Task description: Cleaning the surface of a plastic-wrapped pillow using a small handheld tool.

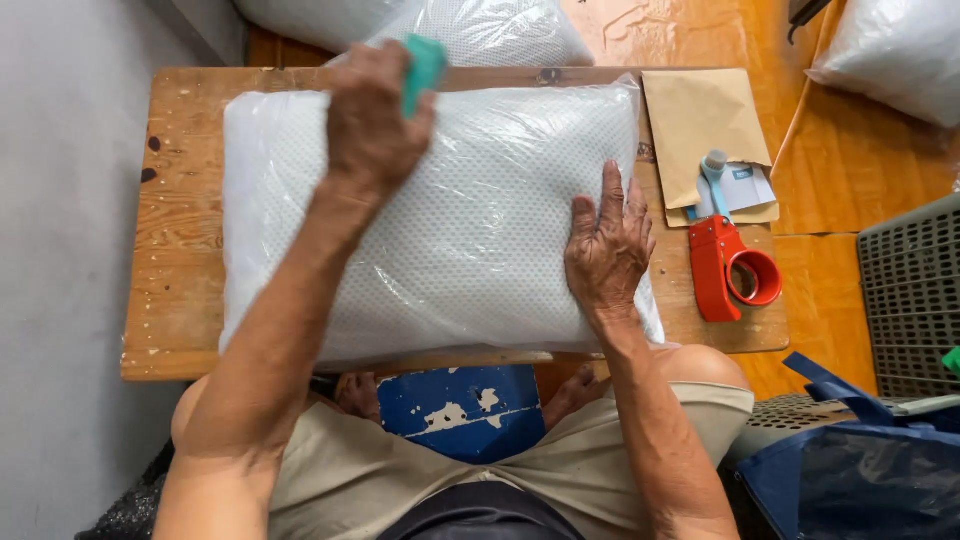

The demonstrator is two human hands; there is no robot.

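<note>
Crosswise on the table (pixel 170 300) lies the pillow (pixel 470 230); right hand (pixel 607 250) presses flat, fingers spread, left hand (pixel 372 120) clenches a green tool (pixel 424 68) at its far edge.

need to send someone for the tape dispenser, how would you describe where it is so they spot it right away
Start at the low wooden table holding the big plastic-wrapped pillow. Beyond the pillow's right edge, just below the brown envelopes, lies the tape dispenser: the only bright red thing there, ending in a round ring.

Plastic-wrapped white pillow (pixel 470 220) on table (centre), tan envelope (pixel 700 125) right
</note>
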